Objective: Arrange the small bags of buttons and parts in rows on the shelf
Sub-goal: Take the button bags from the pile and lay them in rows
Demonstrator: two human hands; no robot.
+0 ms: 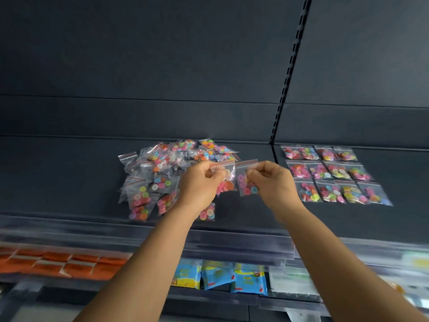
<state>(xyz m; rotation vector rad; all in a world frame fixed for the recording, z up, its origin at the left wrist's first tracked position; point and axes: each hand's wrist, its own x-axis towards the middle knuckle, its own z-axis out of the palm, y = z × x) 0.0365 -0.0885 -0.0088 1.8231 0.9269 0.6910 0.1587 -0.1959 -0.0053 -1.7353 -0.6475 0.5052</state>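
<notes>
Both hands were raised over the dark shelf (69, 177), forearms reaching up and away from the camera and converging toward the middle. Left hand (199, 182) had its fingers curled round the top of a clear zip bag of pink and orange buttons (225, 185), knuckles toward the camera. Right hand (270, 180) pinched a second bag of pink and blue buttons (246, 184) by its upper edge between thumb and fingertips, so the bag hung just beside the other, the two nearly touching.

Largest on the shelf was the loose heap of button bags (162, 177), left of centre and partly behind the left hand. To the right, past the slotted upright (290, 73), lay the arranged block of bags (334, 175): three rows of four, edges close together. One stray bag (207, 212) sat near the front lip.

Judging by that, the step in hand was separating two bags and carrying one to the block. It would go best if each bag was kept hanging by its sealed edge so the buttons settled low, then laid flat with the red strip far, squared to its neighbours, opening a fresh row near the front edge.
</notes>
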